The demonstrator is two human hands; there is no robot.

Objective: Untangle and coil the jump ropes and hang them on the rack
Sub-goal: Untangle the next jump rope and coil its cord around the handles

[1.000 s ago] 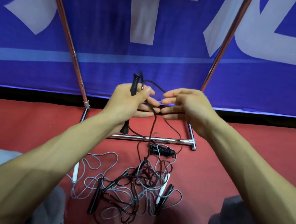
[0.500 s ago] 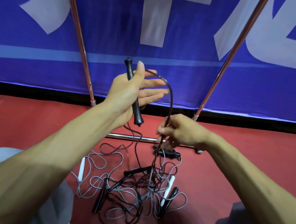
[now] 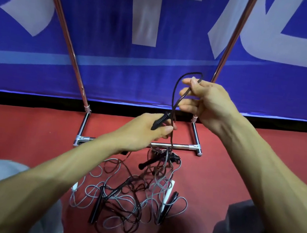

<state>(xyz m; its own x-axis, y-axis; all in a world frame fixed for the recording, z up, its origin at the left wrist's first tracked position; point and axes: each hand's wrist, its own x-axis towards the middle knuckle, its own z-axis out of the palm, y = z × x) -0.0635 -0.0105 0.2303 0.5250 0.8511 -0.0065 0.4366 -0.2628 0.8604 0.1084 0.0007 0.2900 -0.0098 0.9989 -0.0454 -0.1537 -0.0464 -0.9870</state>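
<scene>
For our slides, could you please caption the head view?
Left hand grips a black handle; right hand pinches its cord above the tangled ropes.

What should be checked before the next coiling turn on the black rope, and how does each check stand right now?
1. Left hand grips the black handle: ok.
2. Right hand pinches the black rope in a raised loop: ok.
3. Rope free of the tangle on the floor: not ok, it runs down into it.
4. This rope's second handle located: cannot tell.
5. Hanging bar of the rack within reach: cannot tell, only base and uprights show.
</scene>
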